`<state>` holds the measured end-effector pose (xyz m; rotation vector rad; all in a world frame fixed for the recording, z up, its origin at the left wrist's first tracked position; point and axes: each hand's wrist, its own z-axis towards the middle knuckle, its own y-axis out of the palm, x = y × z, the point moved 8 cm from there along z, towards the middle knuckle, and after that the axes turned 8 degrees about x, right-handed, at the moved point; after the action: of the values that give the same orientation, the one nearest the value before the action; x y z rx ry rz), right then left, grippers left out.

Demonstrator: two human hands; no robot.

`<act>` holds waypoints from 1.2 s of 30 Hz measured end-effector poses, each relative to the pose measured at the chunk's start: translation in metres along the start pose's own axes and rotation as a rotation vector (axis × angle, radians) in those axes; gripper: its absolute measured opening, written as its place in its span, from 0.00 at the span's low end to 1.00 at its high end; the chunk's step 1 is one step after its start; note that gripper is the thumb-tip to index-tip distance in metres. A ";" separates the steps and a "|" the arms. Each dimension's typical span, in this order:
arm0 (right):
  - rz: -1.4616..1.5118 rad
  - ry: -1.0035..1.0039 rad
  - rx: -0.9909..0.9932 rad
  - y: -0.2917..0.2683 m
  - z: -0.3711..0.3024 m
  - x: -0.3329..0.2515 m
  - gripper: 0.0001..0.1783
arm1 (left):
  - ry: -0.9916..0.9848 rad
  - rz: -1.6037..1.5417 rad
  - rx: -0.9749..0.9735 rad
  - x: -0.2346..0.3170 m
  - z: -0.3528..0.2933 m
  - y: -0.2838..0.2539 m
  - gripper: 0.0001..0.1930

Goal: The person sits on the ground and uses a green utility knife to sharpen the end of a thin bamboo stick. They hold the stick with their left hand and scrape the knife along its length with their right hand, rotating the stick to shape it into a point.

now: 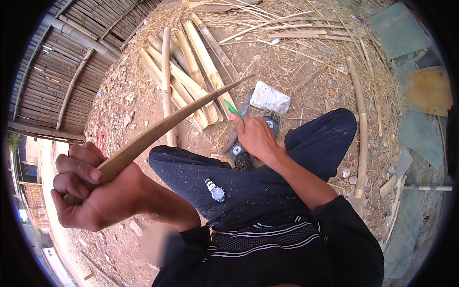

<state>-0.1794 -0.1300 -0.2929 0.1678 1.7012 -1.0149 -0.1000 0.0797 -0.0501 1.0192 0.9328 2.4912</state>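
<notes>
My left hand point(107, 196) is raised at the left, its fingers wrapped round the near end of a long bamboo strip point(165, 125). The strip slants up and away to the right, tapering to a thin far tip. Over my crossed feet, my right hand point(258, 137) closes on a slim green stick-like tool point(231, 108); its green end points up and left, close under the strip, apart or touching I cannot tell. Its other end is hidden by the hand. A dark blade with a brownish handle point(230, 143) lies beside my feet, partly covered by the right hand.
A whitish block point(270, 97) lies just beyond my feet. Split bamboo pieces point(196, 71) are heaped ahead, and a bamboo pole point(357, 129) lies at the right. A wristwatch point(217, 193) rests on my trousers. A bamboo-slat wall point(57, 71) stands at the left; grey sheets point(401, 31) lie far right.
</notes>
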 end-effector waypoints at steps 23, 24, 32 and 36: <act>-0.010 -0.474 0.244 -0.011 -0.029 -0.056 0.27 | 0.005 0.047 0.046 -0.004 0.000 -0.007 0.16; 0.014 -0.574 0.306 -0.014 -0.040 -0.065 0.27 | 0.000 0.031 0.048 0.000 -0.002 -0.006 0.16; 0.037 -0.478 0.201 -0.011 -0.029 -0.037 0.29 | 0.027 0.044 0.018 0.003 -0.006 -0.007 0.16; 0.021 -0.028 0.010 0.009 0.010 0.035 0.32 | -0.016 -0.024 -0.010 0.006 -0.013 0.001 0.17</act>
<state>-0.1808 -0.1441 -0.3280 0.1767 1.6657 -1.0062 -0.1131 0.0760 -0.0537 1.0170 0.9214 2.4620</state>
